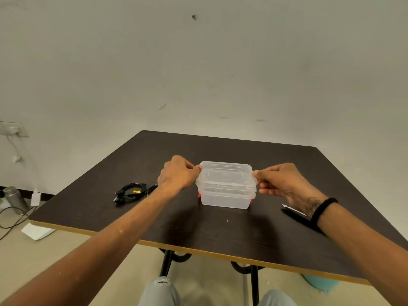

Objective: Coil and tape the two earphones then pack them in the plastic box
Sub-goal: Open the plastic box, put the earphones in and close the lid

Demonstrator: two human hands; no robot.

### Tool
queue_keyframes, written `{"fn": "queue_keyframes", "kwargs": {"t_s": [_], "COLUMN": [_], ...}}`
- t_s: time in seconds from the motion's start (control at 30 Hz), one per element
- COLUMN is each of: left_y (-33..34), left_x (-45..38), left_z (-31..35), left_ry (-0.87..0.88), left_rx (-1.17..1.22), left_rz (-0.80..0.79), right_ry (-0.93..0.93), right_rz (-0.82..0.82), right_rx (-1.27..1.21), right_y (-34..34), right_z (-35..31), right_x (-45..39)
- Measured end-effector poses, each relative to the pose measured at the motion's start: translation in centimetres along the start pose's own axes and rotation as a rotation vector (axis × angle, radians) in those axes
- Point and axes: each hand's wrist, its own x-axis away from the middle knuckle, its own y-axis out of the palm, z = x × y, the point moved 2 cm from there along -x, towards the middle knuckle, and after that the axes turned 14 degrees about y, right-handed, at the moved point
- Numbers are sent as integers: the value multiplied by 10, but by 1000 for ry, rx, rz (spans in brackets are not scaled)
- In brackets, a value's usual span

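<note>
A clear plastic box (226, 196) with a clear lid (226, 173) stands in the middle of the dark table (198, 228). The lid sits on top of the box. My left hand (176, 173) pinches the lid's left edge. My right hand (282, 182) pinches its right edge. Small red latches show at the box's lower corners. Black earphones (130, 193) lie in a loose bundle on the table left of my left hand, with a small yellow tag on the cable.
A dark flat object with a white part (294, 210) lies on the table under my right wrist. On the floor at left stand a metal bottle (14, 198), a white charger (35, 198) and cables. The wall is behind the table.
</note>
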Motion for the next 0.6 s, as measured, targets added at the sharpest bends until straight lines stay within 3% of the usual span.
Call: {"fn": "queue_keyframes", "kwargs": {"t_s": [0.37, 0.6], "left_y": [-56, -70], "left_x": [-52, -83], "left_z": [-23, -86], "left_ry": [53, -74], "left_rx": [207, 402], "left_rz": [111, 156], "right_ry": [-99, -119], "right_rz": [-59, -156], "right_rx": [-26, -86], "right_y": [59, 134], "right_z": [-78, -108], "right_x": [-28, -67]}}
